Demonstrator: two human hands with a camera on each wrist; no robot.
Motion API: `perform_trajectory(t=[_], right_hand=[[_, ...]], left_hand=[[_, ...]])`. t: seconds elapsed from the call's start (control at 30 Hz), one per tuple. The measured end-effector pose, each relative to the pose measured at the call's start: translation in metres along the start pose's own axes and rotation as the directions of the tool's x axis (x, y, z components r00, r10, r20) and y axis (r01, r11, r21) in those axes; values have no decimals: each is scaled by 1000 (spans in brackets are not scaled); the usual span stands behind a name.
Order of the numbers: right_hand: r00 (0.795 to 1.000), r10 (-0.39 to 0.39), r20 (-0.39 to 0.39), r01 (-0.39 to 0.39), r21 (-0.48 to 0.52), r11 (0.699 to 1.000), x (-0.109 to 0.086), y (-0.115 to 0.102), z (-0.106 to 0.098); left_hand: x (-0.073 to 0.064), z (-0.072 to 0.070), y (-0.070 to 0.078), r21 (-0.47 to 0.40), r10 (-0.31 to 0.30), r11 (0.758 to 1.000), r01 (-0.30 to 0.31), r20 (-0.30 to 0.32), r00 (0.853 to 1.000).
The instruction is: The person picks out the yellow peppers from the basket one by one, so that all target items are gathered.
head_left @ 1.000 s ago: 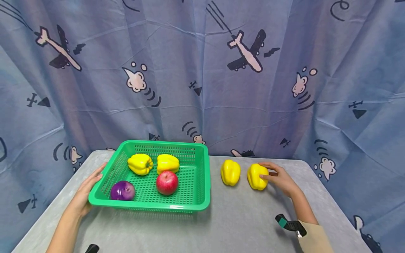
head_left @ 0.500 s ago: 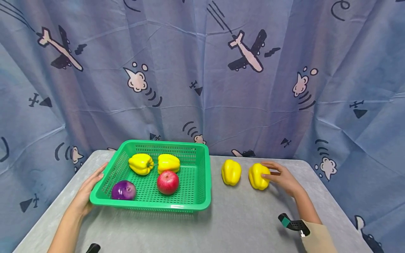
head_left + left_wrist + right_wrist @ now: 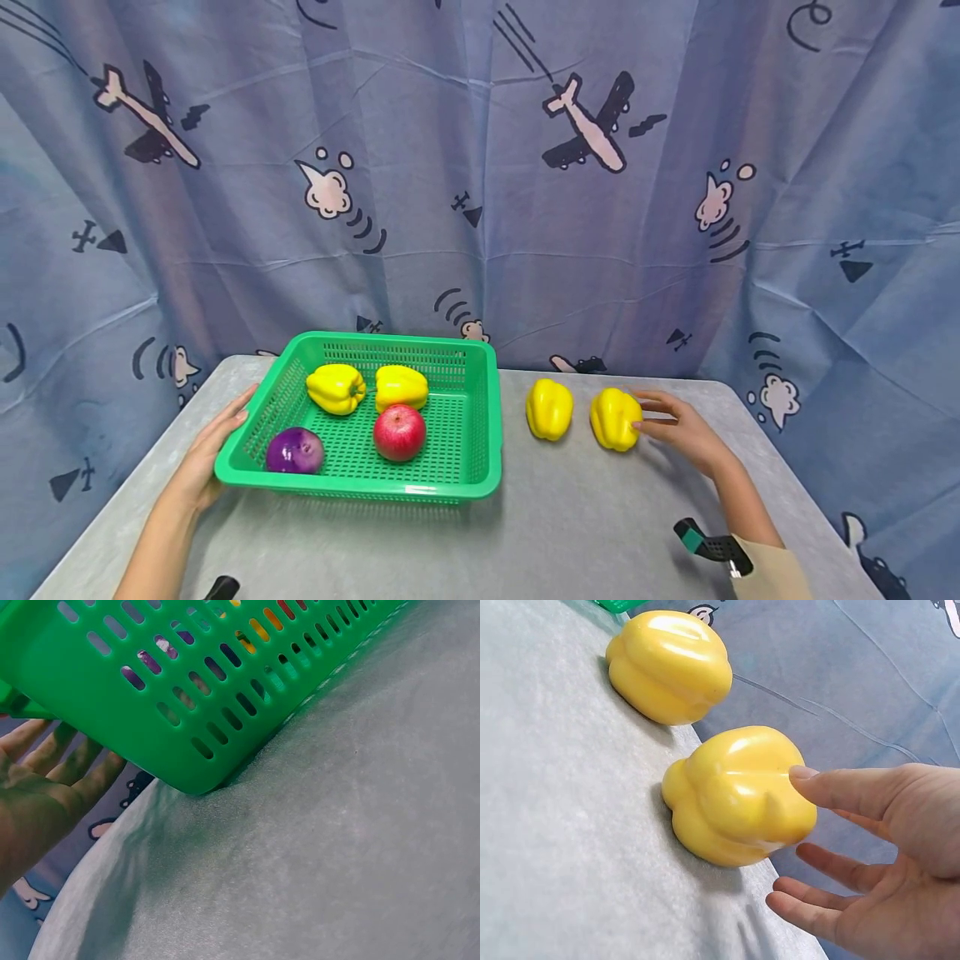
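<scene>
A green basket (image 3: 352, 487) stands on the left of the table, with my left hand (image 3: 201, 462) touching its left side. In the left wrist view those fingers (image 3: 90, 780) extend under the rim. Inside lie two yellow bell peppers (image 3: 335, 389), a red apple (image 3: 399, 433) and a glossy purple round vegetable (image 3: 294, 451) with a pale patch. To the right of the basket, two more yellow bell peppers rest on the table. My right hand (image 3: 682, 432) is beside the farther-right pepper (image 3: 739, 795), its thumb tip right at the surface and its other fingers loosely spread.
The other loose pepper (image 3: 671, 667) sits between the basket and the right-hand one. A grey cloth covers the table (image 3: 555, 533). Behind it hangs a blue curtain (image 3: 420, 167) printed with airplanes. Black straps (image 3: 712, 546) show near the wrists.
My right hand has drawn back slightly to the right, and its fingers overlap the pepper less. The left hand stays at the basket. The whole head view has shifted a little.
</scene>
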State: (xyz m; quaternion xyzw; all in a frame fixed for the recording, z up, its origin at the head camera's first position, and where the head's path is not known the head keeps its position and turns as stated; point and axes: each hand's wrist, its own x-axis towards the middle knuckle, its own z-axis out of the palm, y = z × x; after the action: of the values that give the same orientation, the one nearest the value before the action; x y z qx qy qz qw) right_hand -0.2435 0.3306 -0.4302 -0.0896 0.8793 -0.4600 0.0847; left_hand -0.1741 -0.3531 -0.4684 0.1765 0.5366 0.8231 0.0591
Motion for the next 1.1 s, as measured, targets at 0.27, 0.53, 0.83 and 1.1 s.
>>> perform_trajectory(t=[0.27, 0.53, 0.83, 1.1], right_hand=[[1000, 24, -1, -24, 8, 1000, -13, -1, 0], [1000, 26, -1, -26, -2, 1000, -25, -5, 4], [998, 69, -10, -70, -37, 997, -30, -12, 5], [999, 50, 0, -50, -29, 998, -35, -21, 10]], left_hand=[[0, 0, 0, 5, 6, 1000, -6, -5, 1000], [0, 0, -1, 7, -5, 1000, 5, -22, 1000], [0, -1, -1, 1, -3, 1000, 3, -18, 1000], [0, -2, -1, -6, -6, 1000, 6, -21, 1000]])
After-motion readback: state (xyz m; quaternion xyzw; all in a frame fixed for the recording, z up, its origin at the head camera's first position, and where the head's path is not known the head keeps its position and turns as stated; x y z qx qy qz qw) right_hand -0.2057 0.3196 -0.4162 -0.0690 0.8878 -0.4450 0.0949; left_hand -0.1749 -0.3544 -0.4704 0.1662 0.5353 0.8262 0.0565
